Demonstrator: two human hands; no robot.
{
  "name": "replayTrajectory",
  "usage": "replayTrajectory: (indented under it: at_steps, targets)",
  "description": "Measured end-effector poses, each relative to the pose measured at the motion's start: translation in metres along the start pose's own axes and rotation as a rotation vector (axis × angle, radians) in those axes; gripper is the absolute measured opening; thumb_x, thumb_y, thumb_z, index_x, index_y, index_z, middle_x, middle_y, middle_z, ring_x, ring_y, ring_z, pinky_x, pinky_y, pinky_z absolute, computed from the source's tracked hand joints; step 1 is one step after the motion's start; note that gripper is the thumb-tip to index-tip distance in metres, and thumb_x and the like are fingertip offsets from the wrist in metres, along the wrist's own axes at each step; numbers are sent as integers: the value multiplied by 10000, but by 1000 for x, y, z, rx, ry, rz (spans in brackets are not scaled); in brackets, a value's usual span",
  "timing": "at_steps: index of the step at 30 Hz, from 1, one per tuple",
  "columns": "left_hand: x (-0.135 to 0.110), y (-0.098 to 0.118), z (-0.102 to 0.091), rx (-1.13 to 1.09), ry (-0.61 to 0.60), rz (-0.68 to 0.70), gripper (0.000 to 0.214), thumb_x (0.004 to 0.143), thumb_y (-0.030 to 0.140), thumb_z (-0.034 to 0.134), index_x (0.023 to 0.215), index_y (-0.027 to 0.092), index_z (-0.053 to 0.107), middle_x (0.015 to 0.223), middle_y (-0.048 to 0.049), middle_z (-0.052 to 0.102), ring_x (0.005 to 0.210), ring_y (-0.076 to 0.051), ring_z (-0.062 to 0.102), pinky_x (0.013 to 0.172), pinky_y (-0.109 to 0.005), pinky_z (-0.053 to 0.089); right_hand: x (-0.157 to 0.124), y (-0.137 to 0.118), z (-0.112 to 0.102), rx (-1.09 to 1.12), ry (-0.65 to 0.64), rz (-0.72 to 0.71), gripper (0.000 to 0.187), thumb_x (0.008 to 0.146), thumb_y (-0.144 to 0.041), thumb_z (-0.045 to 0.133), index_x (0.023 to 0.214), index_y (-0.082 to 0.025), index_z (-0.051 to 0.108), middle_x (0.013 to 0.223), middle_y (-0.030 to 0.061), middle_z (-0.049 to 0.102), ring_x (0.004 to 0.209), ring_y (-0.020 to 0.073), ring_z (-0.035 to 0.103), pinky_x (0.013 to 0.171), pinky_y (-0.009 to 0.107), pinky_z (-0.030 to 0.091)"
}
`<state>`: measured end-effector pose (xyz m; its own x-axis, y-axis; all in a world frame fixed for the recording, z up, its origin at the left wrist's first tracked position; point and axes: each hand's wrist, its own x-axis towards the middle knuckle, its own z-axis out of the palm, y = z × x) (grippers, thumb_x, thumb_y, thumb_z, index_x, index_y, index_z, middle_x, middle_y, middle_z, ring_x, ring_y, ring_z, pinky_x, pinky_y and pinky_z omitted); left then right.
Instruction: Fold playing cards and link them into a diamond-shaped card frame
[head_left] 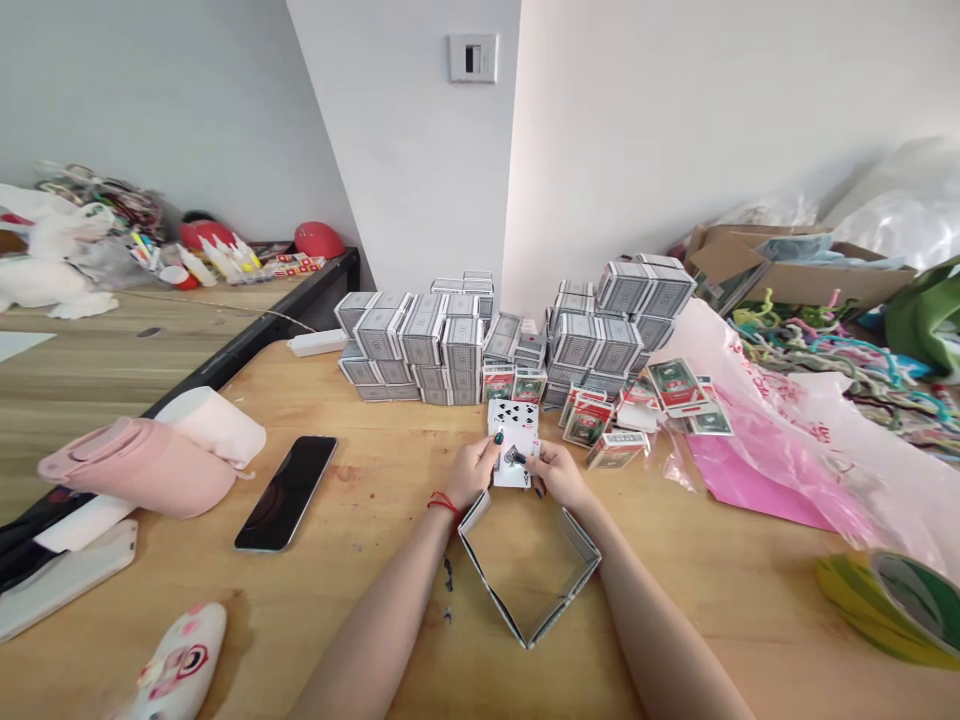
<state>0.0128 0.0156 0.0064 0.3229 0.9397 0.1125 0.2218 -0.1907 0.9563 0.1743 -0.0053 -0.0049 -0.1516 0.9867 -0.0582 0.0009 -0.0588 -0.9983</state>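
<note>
My left hand (475, 470) and my right hand (559, 472) are closed on a few playing cards (510, 470), one at each side. The cards face up, and a spade ace shows on the nearest one. Beyond them, a card with several black pips (514, 412) reaches toward the boxes; I cannot tell whether it is held too. Between my forearms stands an open diamond-shaped frame of folded cards (491, 590), with a gap on its far side. Stacked blocks of folded cards (424, 335) rise behind my hands, with another stack (600, 340) to the right.
Card boxes (587, 418) lie right of my hands, beside pink plastic (757, 450). A black phone (287, 493), a pink visor (142, 465) and a white patterned case (184, 660) are on the left. A yellow-green tape roll (855, 605) sits at the right edge.
</note>
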Motion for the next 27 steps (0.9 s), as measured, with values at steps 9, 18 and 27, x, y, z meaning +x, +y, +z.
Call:
replayTrajectory:
  at_steps: [9, 18, 27]
  targets:
    - [5, -7, -12, -228, -156, -78, 396, 796, 481, 412, 593, 152, 498, 482, 5, 510, 446, -98, 465, 458, -225, 314, 3, 7, -5, 4, 33, -29, 313, 696, -469, 577, 688, -174, 474, 436, -52, 512, 275, 73, 400, 273, 187, 270]
    - [7, -9, -13, -67, -151, -4, 366, 802, 433, 428, 568, 154, 462, 493, 14, 492, 471, -94, 430, 479, -220, 310, 4, 6, -3, -17, 52, -45, 316, 717, -477, 560, 702, -177, 463, 437, -63, 499, 277, 71, 395, 279, 184, 266]
    - [5, -9, -8, 55, -62, 32, 300, 816, 396, 410, 631, 162, 434, 544, 35, 435, 503, -84, 406, 477, -203, 292, 2, -2, 2, -42, 101, -49, 312, 731, -478, 541, 692, -180, 455, 433, -44, 540, 274, 79, 409, 282, 188, 275]
